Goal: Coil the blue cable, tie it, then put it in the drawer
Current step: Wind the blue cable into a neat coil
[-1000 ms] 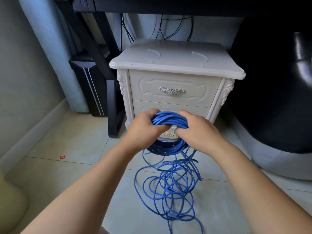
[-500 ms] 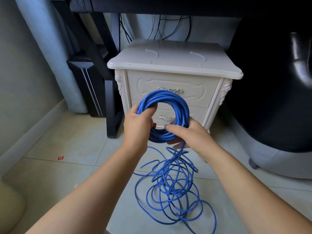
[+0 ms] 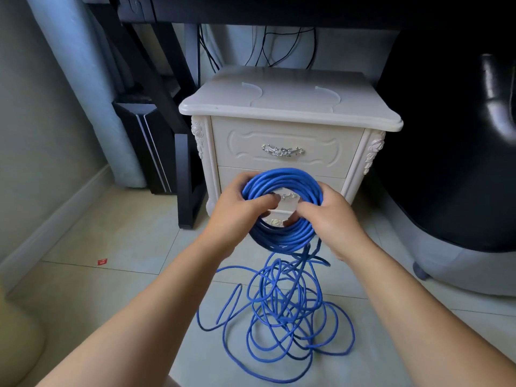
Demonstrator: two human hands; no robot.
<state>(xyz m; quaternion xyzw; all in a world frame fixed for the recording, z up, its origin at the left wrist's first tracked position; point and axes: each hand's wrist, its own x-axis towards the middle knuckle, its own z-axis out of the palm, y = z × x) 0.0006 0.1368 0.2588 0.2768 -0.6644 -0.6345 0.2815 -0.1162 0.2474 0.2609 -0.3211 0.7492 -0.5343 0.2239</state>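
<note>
Head view: we grip the blue cable point(image 3: 282, 180) coil, left hand point(image 3: 237, 210) curled at nine o'clock, right hand point(image 3: 329, 219) at three; loose loops trail toward six.

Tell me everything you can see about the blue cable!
The cable is thin, round and bright blue, with what looks like a smooth plastic skin. Part of it is wound into a thick ring of many turns, held upright in front of the cabinet. The left hand grips the ring's left side and the right hand its right. The rest hangs down into a loose tangle of loops on the floor. No tie shows.
</note>
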